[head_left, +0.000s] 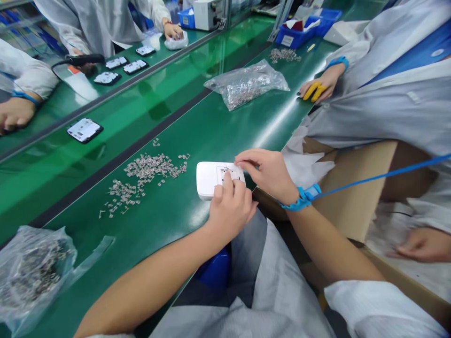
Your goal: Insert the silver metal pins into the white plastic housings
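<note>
A white plastic casing (pixel 207 178) with rounded corners lies on the green bench near its front edge. Its upper face has a recess with small dark slots and metal bits. My left hand (pixel 230 204) grips the casing from the near side, with the index fingertip pressed into the recess. At the far right corner, the curled fingers and thumb of my right hand (pixel 269 173) close on the casing's edge; anything tiny between those fingertips is hidden. A blue strap (pixel 299 199) circles my right wrist. Left of the casing lies a loose pile of small metal clips (pixel 148 169).
A clear bag of metal parts (pixel 35 272) sits at the near left, another bag (pixel 248 87) farther up the bench. Across a conveyor strip, co-workers handle dark-edged units (pixel 85 130). A co-worker's hand (pixel 320 89) rests at right, above an open cardboard box (pixel 362 188).
</note>
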